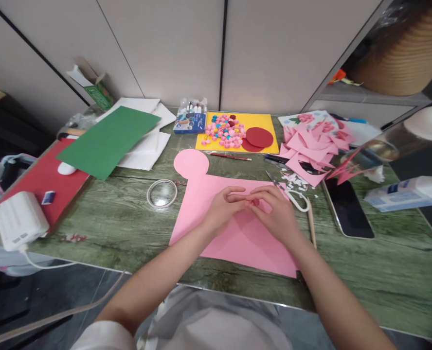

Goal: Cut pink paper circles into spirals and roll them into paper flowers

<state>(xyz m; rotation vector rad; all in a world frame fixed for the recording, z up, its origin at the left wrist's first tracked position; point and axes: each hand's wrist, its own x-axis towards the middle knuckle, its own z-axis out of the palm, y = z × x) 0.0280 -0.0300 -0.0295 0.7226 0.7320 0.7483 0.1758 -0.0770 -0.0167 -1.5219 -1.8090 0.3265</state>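
Observation:
My left hand (225,209) and my right hand (274,209) meet at the fingertips above a large pink paper sheet (208,233). Both are closed in a pinch. Something small and reddish pink shows between the fingertips, too small and covered to make out. White-handled scissors (298,200) lie just right of my right hand, with small white paper scraps (297,180) behind them. A pink paper circle (191,164) touches the sheet's far left corner. Left of the sheet lies a ring-shaped tape roll (162,194).
At the back, a yellow sheet (200,142) bears pink paper balls (225,130) and dark red circles (260,137). Folded pink pieces (311,148), a phone (349,206) and a bottle (405,193) stand right. Left are green paper (110,141), red paper (29,180) and a white charger (21,218).

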